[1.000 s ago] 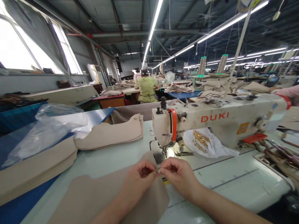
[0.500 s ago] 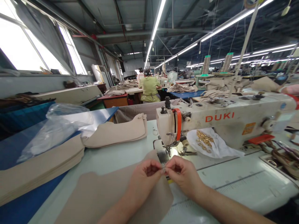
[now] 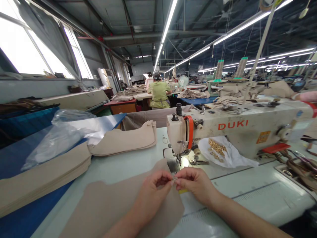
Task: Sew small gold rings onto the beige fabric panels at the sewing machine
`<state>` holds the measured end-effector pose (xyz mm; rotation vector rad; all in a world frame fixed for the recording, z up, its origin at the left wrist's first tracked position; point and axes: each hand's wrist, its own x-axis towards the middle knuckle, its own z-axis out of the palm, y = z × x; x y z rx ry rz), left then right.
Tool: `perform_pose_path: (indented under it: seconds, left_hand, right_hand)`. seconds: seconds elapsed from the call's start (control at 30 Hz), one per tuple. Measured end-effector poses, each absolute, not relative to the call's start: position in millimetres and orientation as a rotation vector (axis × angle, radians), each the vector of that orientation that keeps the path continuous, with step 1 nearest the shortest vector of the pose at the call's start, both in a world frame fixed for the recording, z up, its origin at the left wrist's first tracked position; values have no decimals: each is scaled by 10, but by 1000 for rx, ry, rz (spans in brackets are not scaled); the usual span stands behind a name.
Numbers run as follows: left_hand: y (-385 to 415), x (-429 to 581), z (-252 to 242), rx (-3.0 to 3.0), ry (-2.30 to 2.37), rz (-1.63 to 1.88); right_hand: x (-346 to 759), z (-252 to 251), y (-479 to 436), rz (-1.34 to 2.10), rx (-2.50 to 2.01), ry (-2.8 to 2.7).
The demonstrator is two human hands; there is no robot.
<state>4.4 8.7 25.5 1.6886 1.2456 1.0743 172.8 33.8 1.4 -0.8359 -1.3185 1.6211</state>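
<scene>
My left hand (image 3: 155, 188) and my right hand (image 3: 195, 185) meet in front of the sewing machine (image 3: 182, 135), both closed in a pinch. Between their fingertips is a small thin pale piece (image 3: 174, 178), too small to name for sure. Beneath my left hand and forearm lies a large beige fabric panel (image 3: 106, 201), flat on the pale green table (image 3: 128, 165). The panel's far edge reaches near the presser foot (image 3: 179, 158). A bit of yellow (image 3: 182, 191) shows under my right hand.
Gold metal pieces (image 3: 216, 147) lie on a white cloth (image 3: 231, 158) under the machine arm. Stacked beige panels (image 3: 126, 138) and another stack (image 3: 47, 178) stand at left, by a plastic bag (image 3: 56, 138). A tray (image 3: 294, 181) holds tools at right. A person (image 3: 159, 92) sits ahead.
The fingertips have shifted slightly, and the thin piece between them shows more clearly. The view has moved a little; the fabric panel lies as before.
</scene>
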Motion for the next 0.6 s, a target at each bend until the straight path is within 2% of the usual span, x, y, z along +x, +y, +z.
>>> perform_pose_path:
  seconds: [0.43,0.6]
  left_hand:
    - [72,53,261,1769,1252,1129]
    - [40,91,286,1835,1332,1103]
  right_hand:
    - [1753,-5,371,1579,-880,-1416]
    - [1752,4,348,1315,-952,-1534]
